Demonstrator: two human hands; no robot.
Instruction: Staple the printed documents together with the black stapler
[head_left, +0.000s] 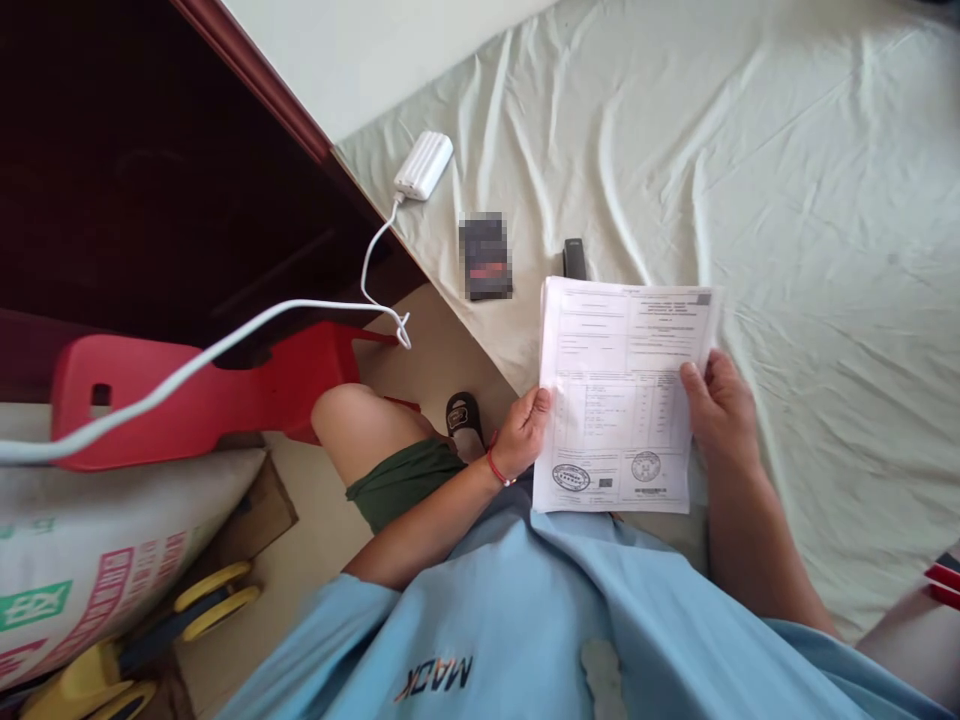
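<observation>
The fingers of the left hand (pixel 523 430) are closed on the left edge of a stack of printed papers (pixel 622 395), thumb on top near the middle of that edge and the other fingers hidden underneath. The right hand (pixel 718 405) grips the opposite edge the same way, its thumb lying flat on the top sheet by the right margin, the rest of its fingers curled behind the paper. The papers are held nearly flat above the person's lap, their lower edge over the light blue shirt (pixel 525 620) and their upper edge reaching over the bed sheet (pixel 810 200). A red cord (pixel 496 468) circles the left wrist. Just beyond the top edge of the papers, a small dark device (pixel 574 258) lies on the sheet, almost touching the paper's edge in this view, and a dark blurred packet (pixel 485 256) lies near it to the left. Farther up, close to the bed's corner, sits a white power bank (pixel 424 166), whose white cable (pixel 225 345) runs off the bed's edge and across a red plastic stool (pixel 187 400). To the right of the hands the wrinkled sheet lies open and wide. To the left the space is tight: a bare knee (pixel 352 420), a dark sandal (pixel 463 418) on the floor, the stool, and a printed sack (pixel 97 560).
</observation>
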